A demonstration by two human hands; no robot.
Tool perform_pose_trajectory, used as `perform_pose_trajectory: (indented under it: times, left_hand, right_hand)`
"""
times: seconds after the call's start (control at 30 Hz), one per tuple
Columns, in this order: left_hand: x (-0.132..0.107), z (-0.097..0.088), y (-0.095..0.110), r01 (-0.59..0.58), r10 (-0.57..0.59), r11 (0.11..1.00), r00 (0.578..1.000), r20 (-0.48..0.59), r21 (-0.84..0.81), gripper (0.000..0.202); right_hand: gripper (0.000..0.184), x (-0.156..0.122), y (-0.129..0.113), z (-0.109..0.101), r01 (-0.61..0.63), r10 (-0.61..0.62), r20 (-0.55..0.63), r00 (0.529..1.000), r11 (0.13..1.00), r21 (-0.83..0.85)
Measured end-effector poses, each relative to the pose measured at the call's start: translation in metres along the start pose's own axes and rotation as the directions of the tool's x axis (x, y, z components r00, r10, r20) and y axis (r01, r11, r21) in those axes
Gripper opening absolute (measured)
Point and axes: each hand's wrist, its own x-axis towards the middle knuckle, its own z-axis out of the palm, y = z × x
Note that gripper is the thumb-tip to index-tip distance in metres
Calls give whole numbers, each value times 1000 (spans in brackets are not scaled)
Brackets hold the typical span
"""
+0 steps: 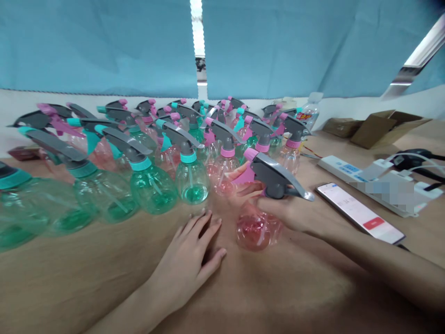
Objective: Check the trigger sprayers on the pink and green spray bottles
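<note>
Holding the pink spray bottle point(255, 230) by its neck, the right hand point(289, 215) had its grip clenched on it, just left of the phone point(359, 211), low at the counter point(86, 283). The left hand point(189, 260), further left of the phone, lay flat, its grip released. A firm, upright hold seemed best. Crowded bottles point(191, 178) stood behind and left of the phone; open room lay on its near side.

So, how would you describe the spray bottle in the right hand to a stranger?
On the wooden table, a crowd of spray bottles fills the back. One pink bottle is alone in front of them, left of the phone, gripped by the right hand.
</note>
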Motion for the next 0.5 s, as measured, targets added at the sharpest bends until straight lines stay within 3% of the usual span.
perform_pose_trajectory:
  times: [0.1,0.37,0.5]
  left_hand:
    - [0,1,0,-3,3,1000,1000,-6,1,48]
    - [0,-2,2,16,-16,1000,1000,21,-4,48]
    - [0,-2,2,19,-19,1000,1000,22,-18,47]
  right_hand:
    - [25,0,4,4,-1,3,-37,999,998,56]
    - [18,-1,8,6,-14,9,-105,994,999,-41]
    - [24,-1,9,6,-12,10,-115,993,1000,-21]
